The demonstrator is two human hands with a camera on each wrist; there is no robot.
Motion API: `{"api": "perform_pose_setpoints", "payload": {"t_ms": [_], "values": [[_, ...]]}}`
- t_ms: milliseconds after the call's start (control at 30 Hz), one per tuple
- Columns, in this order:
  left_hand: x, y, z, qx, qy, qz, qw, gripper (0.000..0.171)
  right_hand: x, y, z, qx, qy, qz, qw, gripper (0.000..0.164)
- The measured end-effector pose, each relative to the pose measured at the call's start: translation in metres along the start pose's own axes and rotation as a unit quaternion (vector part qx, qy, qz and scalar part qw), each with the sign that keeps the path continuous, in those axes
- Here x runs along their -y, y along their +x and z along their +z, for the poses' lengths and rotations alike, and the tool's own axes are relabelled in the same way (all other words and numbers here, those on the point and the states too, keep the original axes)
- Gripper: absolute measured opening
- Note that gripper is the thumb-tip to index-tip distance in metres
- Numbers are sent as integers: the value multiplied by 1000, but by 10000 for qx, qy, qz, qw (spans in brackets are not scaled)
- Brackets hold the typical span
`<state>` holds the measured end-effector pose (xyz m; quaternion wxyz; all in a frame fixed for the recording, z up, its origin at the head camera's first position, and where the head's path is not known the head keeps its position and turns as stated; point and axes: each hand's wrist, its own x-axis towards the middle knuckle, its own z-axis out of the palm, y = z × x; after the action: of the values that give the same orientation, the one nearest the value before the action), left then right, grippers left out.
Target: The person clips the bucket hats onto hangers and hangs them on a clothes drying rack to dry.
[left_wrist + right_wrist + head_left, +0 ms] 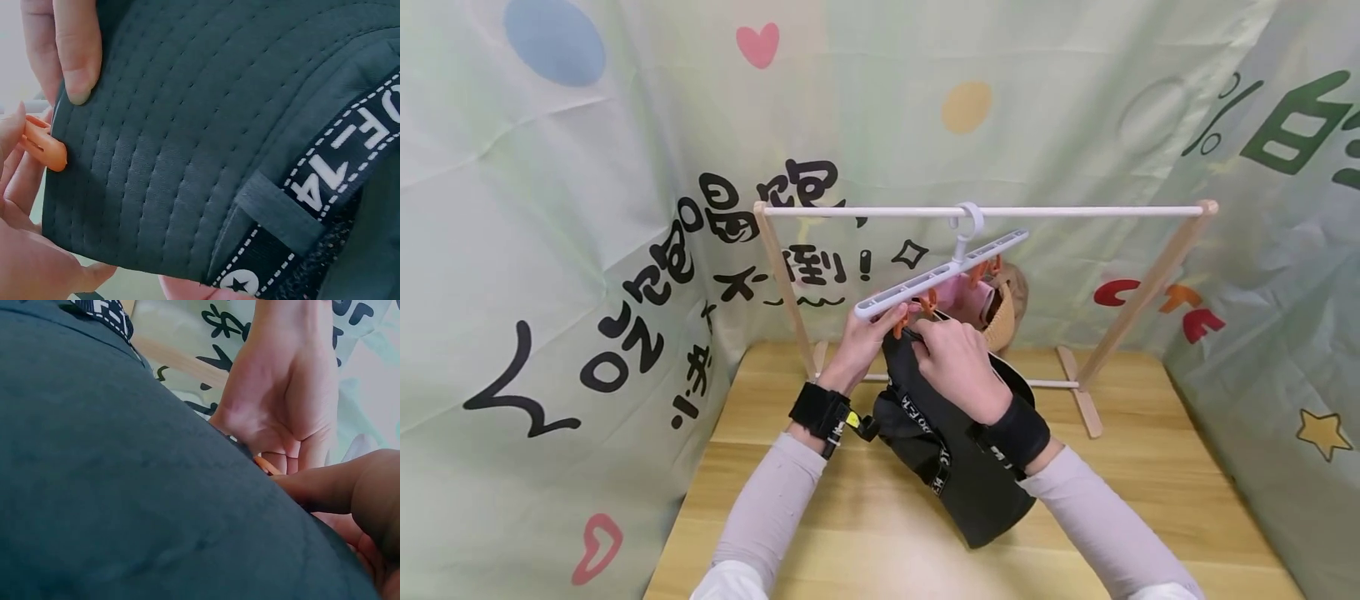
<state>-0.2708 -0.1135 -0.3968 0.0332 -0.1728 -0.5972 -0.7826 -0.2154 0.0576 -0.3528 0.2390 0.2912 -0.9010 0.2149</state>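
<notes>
A dark hat [977,483] with a wide stitched brim [156,156] and a black band of white lettering [312,181] hangs at a slant under a white clip hanger [917,286]. At the hanger's near end, my left hand [863,343] holds an orange clip [47,147] between thumb and fingers, at the brim's edge. My right hand [961,367] pinches that edge close by, its thumb [337,484] on the dark fabric. Another orange clip [928,302] sits a little farther along the hanger. Part of the clip's grip is hidden by fingers.
The hanger hooks over the white bar of a wooden-legged rack [1075,212] on the wooden table [820,533]. Behind the dark hat hang a tan hat [1013,296] and something pink [966,296], by more orange clips. Printed cloth [880,100] surrounds the table.
</notes>
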Motion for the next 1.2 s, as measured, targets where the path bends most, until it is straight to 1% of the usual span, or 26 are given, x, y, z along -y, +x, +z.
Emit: {"api": "perform_pose_setpoints", "payload": {"t_ms": [100,200,233,300,367,467,533,567,667,767,867,1033,1200], "values": [[5,0,2,104,319,137,9993,34,-2,-2,2,-14,5,21,10000,13],[10,-2,2,229,720,439,9962,34,-4,-8,5,11,55,-18,10000,7],[12,-2,2,231,818,510,9951,34,-5,-10,6,37,90,-5,10000,11],[14,-3,1,146,962,660,9931,35,-5,-15,8,61,150,40,9999,29],[15,-2,-2,34,1013,731,9922,34,-4,-21,11,70,208,150,9996,45],[16,-1,-8,-226,1116,679,9912,35,3,-29,18,153,431,319,9984,60],[16,-1,-15,-357,1227,563,9902,37,9,-35,25,218,671,346,9969,69],[16,-3,-19,-451,1318,429,9893,38,13,-39,28,291,848,335,9954,73],[13,-6,-30,-650,1492,88,9866,42,22,-49,39,531,1372,249,9888,84],[10,-1,-39,-708,1546,-16,9854,44,30,-58,48,769,1803,240,9803,89],[7,9,-43,-611,1670,85,9840,44,34,-66,54,942,1994,344,9748,90],[4,23,-42,-394,1854,25,9819,43,34,-74,65,1146,1982,518,9721,88],[6,32,-39,-245,1869,-30,9821,42,30,-78,77,1084,1942,592,9732,90]]}}
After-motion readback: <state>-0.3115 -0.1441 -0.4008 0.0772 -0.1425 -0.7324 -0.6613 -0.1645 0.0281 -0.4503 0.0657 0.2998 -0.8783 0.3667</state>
